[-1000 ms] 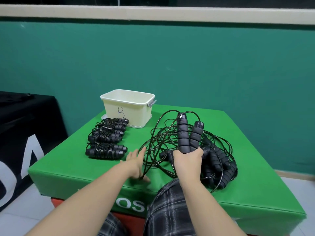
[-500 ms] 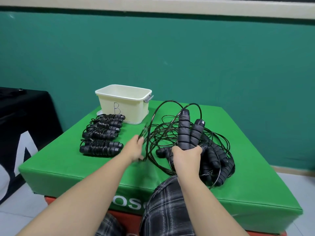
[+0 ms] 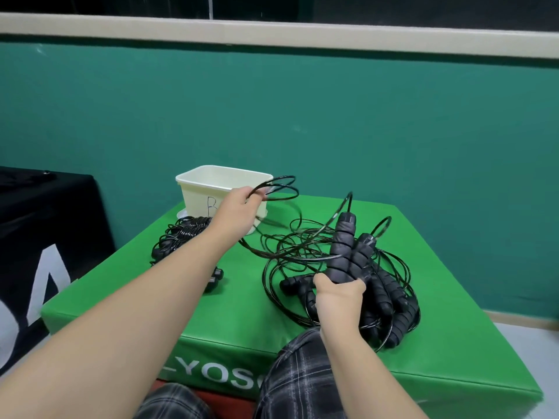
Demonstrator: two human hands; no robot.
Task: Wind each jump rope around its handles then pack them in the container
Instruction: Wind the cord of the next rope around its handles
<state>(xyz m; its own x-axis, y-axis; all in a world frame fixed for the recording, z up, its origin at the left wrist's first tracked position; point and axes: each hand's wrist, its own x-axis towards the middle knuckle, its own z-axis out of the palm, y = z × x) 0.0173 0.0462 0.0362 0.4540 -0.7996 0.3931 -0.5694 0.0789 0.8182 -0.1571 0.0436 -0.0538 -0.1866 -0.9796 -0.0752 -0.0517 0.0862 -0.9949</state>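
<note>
Two handles gripped, cord drawn out to the left

The right hand (image 3: 338,300) has its grip closed round a pair of handles (image 3: 348,252), long axes upright and tipped away. The left hand (image 3: 239,211) pinches that cord (image 3: 278,189), I think, lifted left of the handles before the container (image 3: 211,182). The tangled ropes (image 3: 390,297) lie beneath on the surface (image 3: 453,297); wound bundles (image 3: 181,237) sit far left.

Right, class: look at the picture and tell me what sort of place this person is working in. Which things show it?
Probably a gym or sports hall. The work surface is a green padded block like a vaulting box, the wall behind is painted plain green, and a tangle of jump ropes lies on the block.
</note>
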